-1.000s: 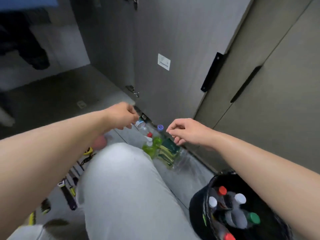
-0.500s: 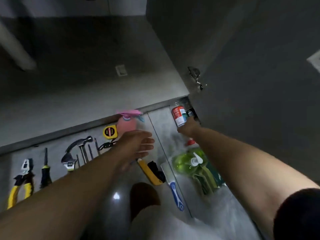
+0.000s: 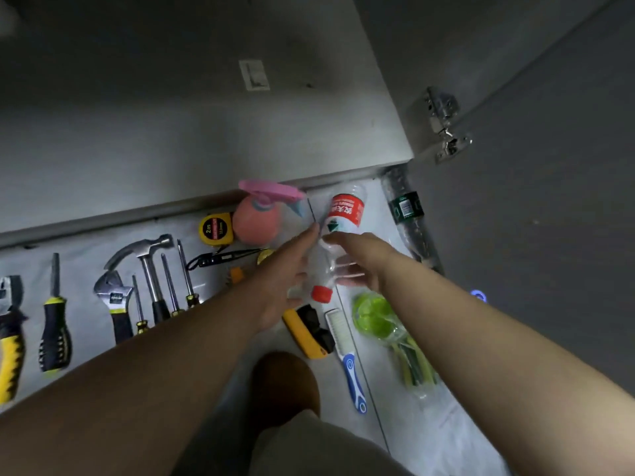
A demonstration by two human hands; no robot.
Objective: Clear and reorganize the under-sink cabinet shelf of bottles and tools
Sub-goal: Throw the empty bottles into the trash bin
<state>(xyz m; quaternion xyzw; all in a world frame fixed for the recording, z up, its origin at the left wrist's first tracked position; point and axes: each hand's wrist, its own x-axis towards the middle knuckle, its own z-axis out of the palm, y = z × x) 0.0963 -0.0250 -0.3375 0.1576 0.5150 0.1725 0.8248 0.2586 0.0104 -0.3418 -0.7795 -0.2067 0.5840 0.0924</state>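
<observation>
1. Both hands were closed in on the red-labelled water bottle (image 3: 343, 214). The right hand (image 3: 357, 259) was wrapped round its clear body, the fingers being seen through the plastic. The left hand (image 3: 285, 280) was laid along the bottle's left side with straight fingers, nothing being gripped by it.
2. The bottle was held tipped, its red cap pointed back toward the person, in front of the cabinet's lower edge. It was placed between the pink spray bottle (image 3: 256, 221) and the dark bottle with a green label (image 3: 407, 211). Whether it had been lifted clear of the floor could not be told from this angle.
3. Half a second earlier it was seen close against the dark bottle by the cabinet corner, touched by the right hand alone, while the left hand was spread open over the floor. Since then it had been drawn nearer and tipped, and the left hand had been brought to it.
4. One more bottle was thus judged to be on its way out of the corner. The hammer (image 3: 151, 255), adjustable wrench (image 3: 115, 297) and tape measure (image 3: 216, 228) were already laid in a row, and the green bottle (image 3: 372, 314) was left lying at the right.
5. A second earlier a black bucket of capped bottles had been in view, but it was now out of frame.
</observation>
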